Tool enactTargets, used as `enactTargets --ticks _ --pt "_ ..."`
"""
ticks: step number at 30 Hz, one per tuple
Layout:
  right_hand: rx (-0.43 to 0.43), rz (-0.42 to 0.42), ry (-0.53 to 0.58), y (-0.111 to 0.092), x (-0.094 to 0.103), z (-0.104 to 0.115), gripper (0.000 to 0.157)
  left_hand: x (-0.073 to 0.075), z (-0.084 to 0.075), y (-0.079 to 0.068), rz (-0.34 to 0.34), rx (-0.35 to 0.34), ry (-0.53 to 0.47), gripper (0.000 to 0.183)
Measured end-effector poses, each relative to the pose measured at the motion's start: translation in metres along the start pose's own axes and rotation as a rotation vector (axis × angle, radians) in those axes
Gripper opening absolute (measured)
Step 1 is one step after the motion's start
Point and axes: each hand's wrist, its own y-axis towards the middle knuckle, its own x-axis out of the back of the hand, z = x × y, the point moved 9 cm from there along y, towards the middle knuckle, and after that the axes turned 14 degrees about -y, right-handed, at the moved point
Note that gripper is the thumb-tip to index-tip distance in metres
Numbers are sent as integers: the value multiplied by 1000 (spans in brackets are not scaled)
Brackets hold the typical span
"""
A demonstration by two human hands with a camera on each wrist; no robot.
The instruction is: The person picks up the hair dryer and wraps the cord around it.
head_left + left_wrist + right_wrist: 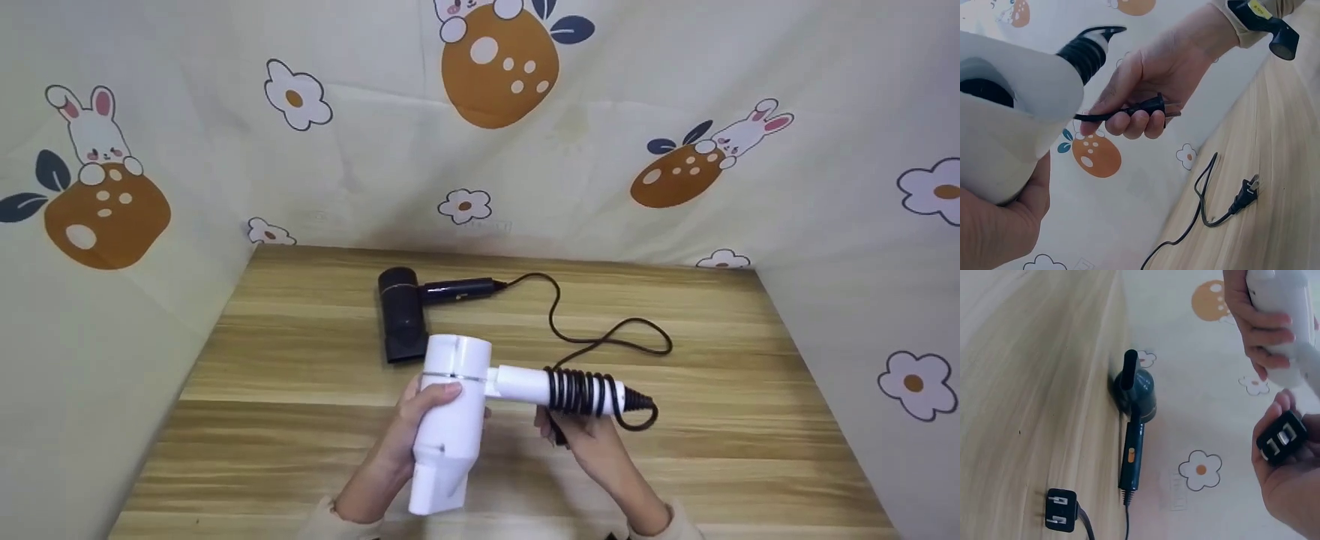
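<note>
1. Head view: my left hand [403, 427] grips the barrel of the white hair dryer [448, 427], low in the centre of the frame, thumb across its top.
2. In the same view, my right hand [591, 441], lower right of centre, holds a black plug [558, 433] under the dryer's handle, which is wound with black cord [576, 391].
3. Near the middle of the frame, a black hair dryer [403, 311] lies on the desk [292, 367], its thin cable [556, 300] looping to the right. Patterned cloth [375, 165] fills the upper part.
4. Left wrist view: my left hand clasps the white hair dryer at the left edge; above centre, my right hand's curled fingers hold the plug. A second plug [1244, 195] lies at lower right.
5. Right wrist view: the white hair dryer is upper right, my left fingers around it; below, my right hand holds the plug, prongs showing. The black hair dryer is near centre, the second plug lower left.
</note>
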Motion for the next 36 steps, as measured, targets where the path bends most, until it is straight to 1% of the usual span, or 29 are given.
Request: enactTargets --ticks 1,3,4,5,7,8,10,12,14,16,19,22,26,30,34,36 --pt "-1 -5 -45 1 -1 11 18 2 0 0 -25 -11 0 31" --pt "-14 -20 -175 -1 -3 21 11 5 0 1 -67 -28 -3 34" --pt "-6 -36 -254 -3 -4 25 6 6 0 1 -79 -35 -5 35" --pt "17 -56 -334 -5 -4 29 7 7 0 1 -91 -42 -10 36" --pt "63 -109 -485 -9 -3 38 19 10 -1 1 -114 -57 -14 37" --pt "77 -139 -550 -11 -2 37 26 10 -1 1 -124 -64 -13 37" --pt "149 -208 -644 -14 0 48 39 12 -2 2 -143 -78 -10 38" --pt "205 -253 -699 -17 1 59 48 14 -3 3 -164 -86 -4 41" --pt "257 -276 -713 -19 1 69 49 17 -3 5 -180 -88 4 44" --pt "310 -282 -720 -21 -1 77 44 18 -2 5 -193 -89 14 46" --pt "375 -281 -747 -22 -3 87 35 19 -3 7 -213 -102 64 50" --pt "434 -273 -780 -22 -3 94 32 17 -3 9 -215 -117 128 53" --pt "530 -234 -751 -22 2 103 38 13 -2 10 -189 -114 201 56" --pt "594 -174 -691 -17 13 107 31 9 -1 9 -148 -106 273 59" --pt "623 -142 -635 -10 25 108 31 3 -1 9 -96 -89 326 59" --pt "606 -118 -592 -7 31 107 34 0 -2 10 -75 -75 354 59"
